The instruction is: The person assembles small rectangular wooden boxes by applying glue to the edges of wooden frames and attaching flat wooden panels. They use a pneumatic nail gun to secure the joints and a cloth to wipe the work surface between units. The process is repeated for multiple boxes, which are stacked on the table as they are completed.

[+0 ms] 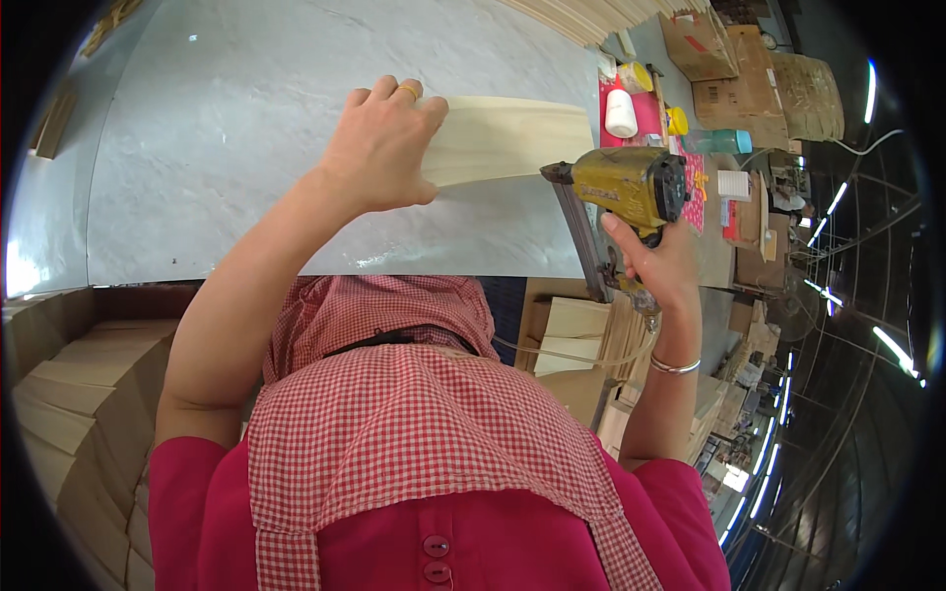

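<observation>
A pale, thin wooden board (pixel 512 138) lies across the grey, marble-patterned tabletop (pixel 227 138). My left hand (pixel 389 148) grips its left end, with the thumb at the near edge and the fingers at the far edge. In my right hand (pixel 658 261) is a yellow and black nail gun (pixel 621 187), held by its handle. The gun's dark nose points left, close to the near right corner of the board. Its long magazine slants down beside the table's right edge. Whether the nose touches the wood, I cannot tell.
An air hose (pixel 572 359) runs from the gun past my apron. Beyond the board's right end stand a white glue bottle (pixel 621 114) and a teal bottle (pixel 724 142). Wooden strips (pixel 591 15) are stacked at the far edge. Cardboard boxes (pixel 739 84) sit at right, wood panels (pixel 89 394) at lower left.
</observation>
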A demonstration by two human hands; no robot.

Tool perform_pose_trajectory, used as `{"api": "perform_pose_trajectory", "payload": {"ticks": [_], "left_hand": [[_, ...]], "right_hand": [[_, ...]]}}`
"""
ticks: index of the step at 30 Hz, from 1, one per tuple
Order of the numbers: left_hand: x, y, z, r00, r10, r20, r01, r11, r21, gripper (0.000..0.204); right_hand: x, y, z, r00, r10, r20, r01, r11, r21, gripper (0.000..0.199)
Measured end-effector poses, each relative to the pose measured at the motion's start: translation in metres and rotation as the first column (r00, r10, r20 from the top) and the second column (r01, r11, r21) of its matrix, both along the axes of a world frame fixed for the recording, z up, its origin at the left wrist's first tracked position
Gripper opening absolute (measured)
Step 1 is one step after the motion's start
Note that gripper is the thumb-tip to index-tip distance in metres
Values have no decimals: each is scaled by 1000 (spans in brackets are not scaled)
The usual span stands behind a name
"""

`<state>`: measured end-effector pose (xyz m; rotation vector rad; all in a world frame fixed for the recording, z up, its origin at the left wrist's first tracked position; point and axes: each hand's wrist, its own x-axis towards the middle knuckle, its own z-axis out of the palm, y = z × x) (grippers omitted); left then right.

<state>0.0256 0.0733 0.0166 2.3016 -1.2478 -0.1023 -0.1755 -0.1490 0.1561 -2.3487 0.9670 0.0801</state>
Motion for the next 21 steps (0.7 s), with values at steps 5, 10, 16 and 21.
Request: {"api": "perform_pose_trajectory", "payload": {"ticks": [5, 10, 16, 21], "left_hand": [[-4, 0, -7, 1000, 27, 15, -26, 998, -55, 48], [-1, 2, -1, 999, 22, -42, -23, 999, -24, 50], [0, 2, -3, 999, 25, -46, -27, 999, -44, 50], [1, 3, -6, 998, 19, -64, -23, 998, -52, 52]], "right_hand": [[0, -5, -9, 1000, 5, 12, -5, 999, 53, 34], [1, -5, -10, 1000, 9, -8, -8, 998, 70, 33], [-3, -4, -15, 999, -35, -6, 36, 990, 138, 32], [-4, 1, -18, 997, -72, -1, 71, 986, 153, 33]]}}
